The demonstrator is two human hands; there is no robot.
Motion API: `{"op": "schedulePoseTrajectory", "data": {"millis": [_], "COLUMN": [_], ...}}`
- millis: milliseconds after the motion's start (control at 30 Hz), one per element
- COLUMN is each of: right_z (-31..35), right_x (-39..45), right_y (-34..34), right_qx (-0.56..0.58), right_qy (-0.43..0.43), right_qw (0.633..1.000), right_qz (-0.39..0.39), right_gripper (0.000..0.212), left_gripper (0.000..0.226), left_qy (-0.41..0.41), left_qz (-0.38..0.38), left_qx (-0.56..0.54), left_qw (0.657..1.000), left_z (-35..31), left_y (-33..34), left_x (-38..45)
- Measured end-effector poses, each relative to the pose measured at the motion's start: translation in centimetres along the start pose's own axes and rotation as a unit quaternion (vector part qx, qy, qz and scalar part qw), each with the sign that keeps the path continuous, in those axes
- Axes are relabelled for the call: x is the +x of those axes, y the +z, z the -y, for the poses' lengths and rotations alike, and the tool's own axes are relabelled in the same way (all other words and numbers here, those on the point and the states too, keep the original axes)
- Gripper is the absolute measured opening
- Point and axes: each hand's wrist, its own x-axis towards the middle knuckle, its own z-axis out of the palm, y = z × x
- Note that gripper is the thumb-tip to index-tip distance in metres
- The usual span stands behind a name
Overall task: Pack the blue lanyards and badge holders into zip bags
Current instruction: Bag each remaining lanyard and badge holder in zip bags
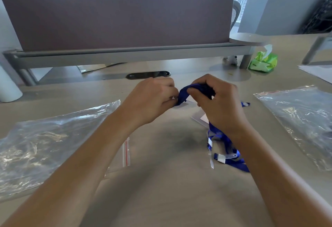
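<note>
Above desk centre, our left hand [152, 99] and right hand [217, 101] pinch bunched blue lanyard [186, 92]; loose bundle could unravel (zip bags [53, 137] lie flat either side), snagging spare lanyards [224, 147] under wrist.

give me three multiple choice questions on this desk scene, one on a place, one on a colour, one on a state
1. Where is the green tissue pack?
A. far right of the beige desk
B. near left corner
C. inside a bag

2. What colour is the seal stripe on the small clear zip bag?
A. blue
B. red
C. green

3. What are the left hand and right hand doing?
A. resting flat
B. both gripping a bunched blue lanyard
C. holding a pen

Answers: 1 A, it sits beside the grey divider leg. 2 B, a red line shows. 3 B, fingers curl round blue strap.
</note>
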Motion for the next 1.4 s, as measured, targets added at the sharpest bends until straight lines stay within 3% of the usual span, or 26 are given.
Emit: {"op": "schedulePoseTrajectory", "data": {"millis": [167, 333, 600, 767, 933, 1100, 1267, 1400], "right_z": [-0.6, -1.5, -1.5, -0.8, 0.0, 0.7, 0.8, 0.6], "right_x": [0.9, 1.2, 0.6, -0.1, -0.9, -1.1, -1.2, -1.0], "right_y": [-1.3, -2.1, -0.7, 0.9, 1.9, 2.0, 1.8, 1.5], "right_qx": [0.106, 0.165, 0.173, 0.118, 0.034, -0.003, -0.018, -0.053], "right_qy": [0.072, 0.125, 0.136, 0.140, 0.113, 0.050, -0.055, -0.108], "right_qw": [0.991, 0.974, 0.965, 0.968, 0.977, 0.991, 0.997, 0.993], "right_qz": [0.033, 0.090, 0.144, 0.172, 0.177, 0.124, 0.059, 0.015], "right_gripper": [0.006, 0.014, 0.025, 0.021, 0.020, 0.008, 0.016, 0.013], "left_gripper": [0.006, 0.016, 0.018, 0.009, 0.012, 0.013, 0.021, 0.024], "left_qy": [-0.049, -0.126, -0.264, -0.339, -0.358, -0.301, -0.230, -0.148], "left_qz": [0.049, 0.095, -0.087, -0.154, -0.223, -0.240, -0.150, -0.068], "left_qx": [-0.170, -0.365, -0.528, -0.511, -0.403, -0.202, -0.050, -0.004], "left_qw": [0.983, 0.917, 0.803, 0.775, 0.812, 0.900, 0.960, 0.987], "left_z": [0.0, -0.4, 1.4, 2.4, 2.8, 3.4, 2.9, 1.0], "left_y": [-0.8, -2.3, -1.4, -0.9, -0.9, -0.4, 0.8, 0.9], "left_x": [0.2, 0.0, -0.1, -0.3, -0.5, -0.9, -0.9, -0.3]}}
